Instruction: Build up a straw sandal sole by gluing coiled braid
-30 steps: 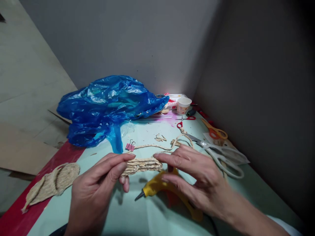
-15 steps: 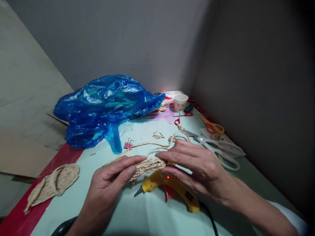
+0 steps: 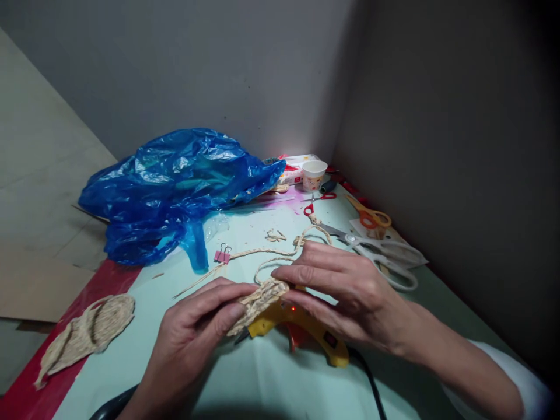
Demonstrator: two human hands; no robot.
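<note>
Between my two hands is a small woven straw piece (image 3: 259, 300), pale tan and made of braided cord. My left hand (image 3: 199, 329) pinches its left end between thumb and fingers. At the other end, my right hand (image 3: 345, 297) grips it with thumb below and fingers on top. A braided straw cord (image 3: 262, 252) loops behind the piece, and a pink binder clip (image 3: 222, 254) is clamped on it. Below the piece lies a yellow glue gun (image 3: 306, 329) with a lit red light, partly hidden by the piece and my right hand.
A woven straw slipper (image 3: 91, 332) lies at left on the red table edge. Behind stands a big blue plastic bag (image 3: 175, 192). At right are grey-handled scissors (image 3: 371, 248), orange scissors (image 3: 370, 213), red scissors (image 3: 321, 198) and a paper cup (image 3: 314, 175). Grey walls enclose the back and right.
The straw piece has tilted, its left end now lower, and covers more of the glue gun's nozzle. Both hands keep their hold. The whole scene has shifted slightly left.
</note>
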